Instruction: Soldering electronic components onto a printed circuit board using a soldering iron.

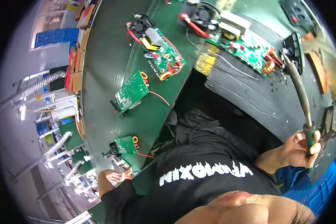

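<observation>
My right hand (302, 151) is closed round the green handle of a soldering iron (301, 89). The iron's tip reaches a black finned or slotted part (294, 52), close to the copper coils (268, 67) and red wires at the end of a green circuit board (244, 50). That board carries a yellow-and-black transformer and a black fan (203, 15). At the lower left my left hand (111, 177) is among red wires and small parts beside another board (126, 145); its fingers are curled in there, and what they grip is unclear.
Two more boards, one face up with a fan (164, 56) and one with its solder side up (131, 91), lie on the green bench (108, 48). A worn black board (250, 95) has dark crumbs on it. A blue crate (306, 194) stands at the lower right.
</observation>
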Tool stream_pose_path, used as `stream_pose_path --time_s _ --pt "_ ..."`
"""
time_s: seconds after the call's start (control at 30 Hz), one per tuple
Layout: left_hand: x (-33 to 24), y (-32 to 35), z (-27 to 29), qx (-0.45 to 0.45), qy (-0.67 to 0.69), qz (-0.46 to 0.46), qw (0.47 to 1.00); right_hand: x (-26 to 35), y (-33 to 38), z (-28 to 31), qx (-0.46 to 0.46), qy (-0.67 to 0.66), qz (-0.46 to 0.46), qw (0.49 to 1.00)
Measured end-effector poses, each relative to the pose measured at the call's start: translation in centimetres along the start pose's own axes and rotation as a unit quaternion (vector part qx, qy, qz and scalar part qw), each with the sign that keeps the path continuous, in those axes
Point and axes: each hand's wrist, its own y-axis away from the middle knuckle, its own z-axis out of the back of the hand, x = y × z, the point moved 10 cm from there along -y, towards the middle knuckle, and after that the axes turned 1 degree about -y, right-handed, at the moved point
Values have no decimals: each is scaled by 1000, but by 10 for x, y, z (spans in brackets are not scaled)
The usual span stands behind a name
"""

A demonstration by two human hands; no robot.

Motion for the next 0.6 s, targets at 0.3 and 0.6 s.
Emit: stream_pose_path --time_s 0.3,0.6 --pt "-330 468 -130 -654 -157 -618 407 36 20 10 33 -42 -4 999" --pt "-405 500 -592 -301 -342 -890 -5 75 71 25 -28 66 35 997"
